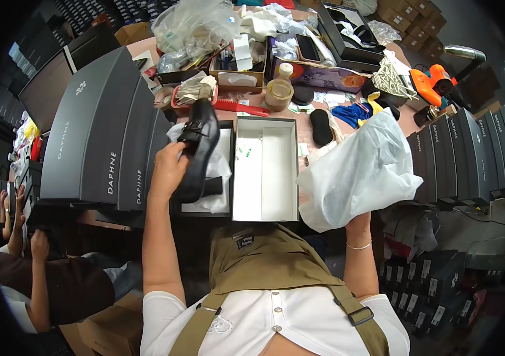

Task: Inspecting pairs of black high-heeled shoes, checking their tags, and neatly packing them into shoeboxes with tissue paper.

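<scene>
My left hand (pixel 170 166) is closed on a black shoe (pixel 202 145) with a strap and a block heel, toe pointing away. Below the shoe is a dark shoebox (pixel 232 204) with crumpled white tissue paper (pixel 220 169) inside. Beside it, at the middle of the table edge, lies a white-lined box half (pixel 264 172) with its hollow side up and small green-and-white packets (pixel 244 152) in it. On the right, my right hand (pixel 358 224) holds up a large sheet of white wrapping paper (pixel 362 169), which hides its fingers. Whether anything is inside the paper cannot be seen.
Tall dark shoeboxes (pixel 89 130) stand at left, and a row of them (pixel 460 154) at right. Behind are a bottle of brownish liquid (pixel 280 89), a red-handled brush (pixel 240 107), a black shoe-shaped item (pixel 322 127), and an orange tool (pixel 439 80). Another person (pixel 56 273) sits at lower left.
</scene>
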The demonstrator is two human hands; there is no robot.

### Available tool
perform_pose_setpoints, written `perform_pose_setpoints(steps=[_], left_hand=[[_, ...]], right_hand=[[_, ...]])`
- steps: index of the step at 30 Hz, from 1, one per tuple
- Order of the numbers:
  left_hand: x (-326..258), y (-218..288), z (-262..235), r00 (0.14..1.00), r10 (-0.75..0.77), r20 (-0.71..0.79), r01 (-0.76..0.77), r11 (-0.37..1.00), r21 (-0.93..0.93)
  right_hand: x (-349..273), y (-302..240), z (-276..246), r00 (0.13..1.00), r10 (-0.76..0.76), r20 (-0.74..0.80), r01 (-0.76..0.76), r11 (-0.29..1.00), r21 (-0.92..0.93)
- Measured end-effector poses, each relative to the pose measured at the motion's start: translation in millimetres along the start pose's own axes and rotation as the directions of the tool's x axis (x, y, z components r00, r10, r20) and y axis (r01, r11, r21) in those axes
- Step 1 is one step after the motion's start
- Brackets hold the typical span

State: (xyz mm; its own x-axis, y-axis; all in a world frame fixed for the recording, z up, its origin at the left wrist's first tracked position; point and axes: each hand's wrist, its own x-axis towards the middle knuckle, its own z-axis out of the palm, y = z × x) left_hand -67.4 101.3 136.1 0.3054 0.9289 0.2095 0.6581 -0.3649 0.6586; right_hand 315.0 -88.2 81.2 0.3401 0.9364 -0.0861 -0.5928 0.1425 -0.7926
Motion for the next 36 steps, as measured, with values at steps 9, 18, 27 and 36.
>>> perform_pose_setpoints(steps=[9, 18, 27, 36], left_hand=[[-18.3, 5.0, 120.8, 0.977, 0.043, 0.210, 0.009, 0.971, -0.239], [-37.9, 33.9, 224.0, 0.719, -0.287, 0.633, 0.692, 0.374, -0.617], [-41.0, 7.2, 152.1, 0.885, -0.418, 0.205, 0.252, 0.060, -0.966], [-82.1, -18.3, 38.6, 0.997, -0.034, -0.070, 0.051, 0.964, 0.259]], right_hand=[[-0.1, 12.6, -3.7, 0.998, -0.029, 0.050, 0.023, 0.992, 0.127], [-9.9, 24.2, -54.5, 0.955, -0.091, 0.283, 0.086, 0.996, 0.030], [60.6, 86.5, 90.4, 0.748, 0.623, 0.230, -0.509, 0.760, -0.403], [43.7, 99.4, 111.0, 0.887, -0.104, 0.449, 0.461, 0.223, -0.859]])
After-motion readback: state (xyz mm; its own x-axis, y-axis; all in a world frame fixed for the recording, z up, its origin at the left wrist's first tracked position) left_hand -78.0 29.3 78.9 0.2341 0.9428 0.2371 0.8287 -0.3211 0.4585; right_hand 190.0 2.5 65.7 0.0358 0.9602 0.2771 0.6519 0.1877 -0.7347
